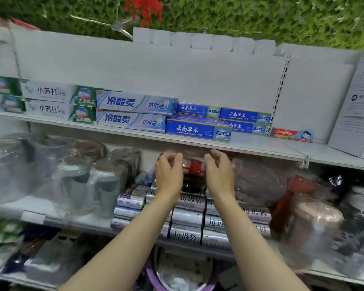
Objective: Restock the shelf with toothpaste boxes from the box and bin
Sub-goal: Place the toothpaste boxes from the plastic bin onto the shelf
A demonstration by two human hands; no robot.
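Note:
My left hand [169, 175] and my right hand [219, 175] are raised side by side just under the front edge of the upper shelf [261, 147]. Their fingers curl round the two ends of a blurred red-and-white toothpaste box [194, 167] held between them. On the shelf lie stacked green-and-white toothpaste boxes [51, 101], pale blue ones [132, 110], dark blue ones [198, 130] and a single red Colgate box [292, 135] at the right. A purple bin [153, 278] shows low down between my forearms.
A tall white carton [355, 101] stands on the shelf at the far right. The shelf below holds plastic-wrapped kettles [72, 175], silver rolls of garbage bags [187, 219] and wrapped goods [261, 181]. Bare shelf lies between the dark blue boxes and the Colgate box.

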